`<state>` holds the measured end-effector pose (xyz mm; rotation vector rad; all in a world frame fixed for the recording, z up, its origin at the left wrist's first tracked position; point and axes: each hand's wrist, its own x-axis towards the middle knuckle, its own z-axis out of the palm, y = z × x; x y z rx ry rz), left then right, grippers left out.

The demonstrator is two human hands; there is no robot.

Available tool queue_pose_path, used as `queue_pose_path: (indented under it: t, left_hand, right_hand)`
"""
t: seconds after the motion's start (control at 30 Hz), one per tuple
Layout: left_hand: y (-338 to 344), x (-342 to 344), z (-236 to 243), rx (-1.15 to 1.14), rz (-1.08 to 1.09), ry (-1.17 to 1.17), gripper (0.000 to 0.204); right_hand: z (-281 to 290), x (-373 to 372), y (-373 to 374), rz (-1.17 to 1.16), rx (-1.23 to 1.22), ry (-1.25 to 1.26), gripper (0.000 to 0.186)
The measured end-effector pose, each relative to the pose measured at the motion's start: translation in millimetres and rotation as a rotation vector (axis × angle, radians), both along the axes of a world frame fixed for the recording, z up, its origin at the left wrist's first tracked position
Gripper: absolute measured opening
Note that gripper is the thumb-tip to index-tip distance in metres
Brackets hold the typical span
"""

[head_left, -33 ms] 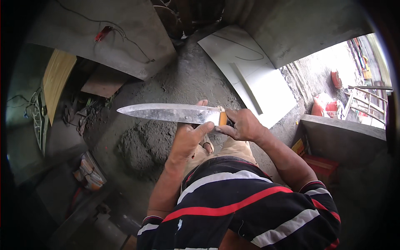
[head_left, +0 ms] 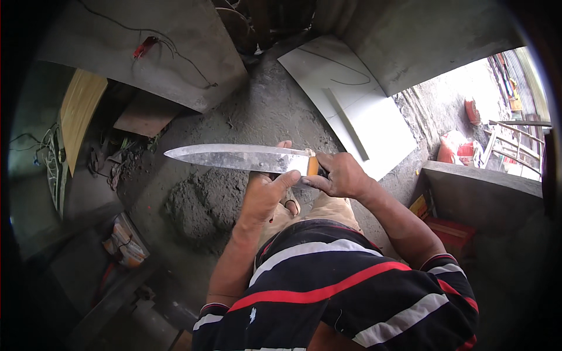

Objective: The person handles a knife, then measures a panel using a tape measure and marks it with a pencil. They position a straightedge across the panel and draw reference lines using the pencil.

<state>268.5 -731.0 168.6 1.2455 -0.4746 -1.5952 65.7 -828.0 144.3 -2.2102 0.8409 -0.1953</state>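
Note:
In front of my waist lies a large knife (head_left: pixel 234 158), held level with its long grey pointed blade toward the left. The blade is streaked and smudged, and a yellow-orange band shows where it joins the handle. My right hand (head_left: pixel 345 175) is closed round the handle, which its fingers mostly hide. Closer to the middle, my left hand (head_left: pixel 261 196) grips the blade near its handle end. The left thumb presses on the near edge, and fingertips show beyond the far edge.
A heap of wet grey mortar (head_left: pixel 202 205) lies on the floor to the left. Beyond the hands, a white board (head_left: pixel 374 128) rests at an angle with a narrow strip on it. Grey panels, a wooden plank (head_left: pixel 82 111) and red-and-white bags (head_left: pixel 456 149) stand around.

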Motion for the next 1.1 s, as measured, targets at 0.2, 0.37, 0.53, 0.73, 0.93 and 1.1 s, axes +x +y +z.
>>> queue_pose_path:
  t: [0.2, 0.37, 0.53, 0.73, 0.93, 1.1]
  left_hand:
    - [-5, -5, 8, 0.116, 0.041, 0.009, 0.055]
    - [2, 3, -8, 0.023, 0.05, 0.156, 0.046]
    - [-8, 4, 6, 0.018, 0.062, 0.137, 0.045]
    - [-4, 15, -8, -0.01, -0.155, 0.115, 0.068]
    - [-8, 11, -5, -0.069, -0.104, 0.1, 0.083]
    - [-5, 11, -3, 0.013, -0.085, 0.083, 0.077]
  right_hand:
    - [-10, 1, 2, -0.076, -0.009, -0.026, 0.056]
    - [0, 3, 0, -0.127, 0.094, -0.011, 0.056]
    - [-6, -12, -9, -0.455, 0.31, -0.132, 0.054]
    - [1, -8, -5, -0.09, 0.088, -0.043, 0.055]
    - [-2, -4, -1, -0.019, 0.003, -0.043, 0.058]
    - [1, -1, -1, -0.009, -0.006, 0.011, 0.056]
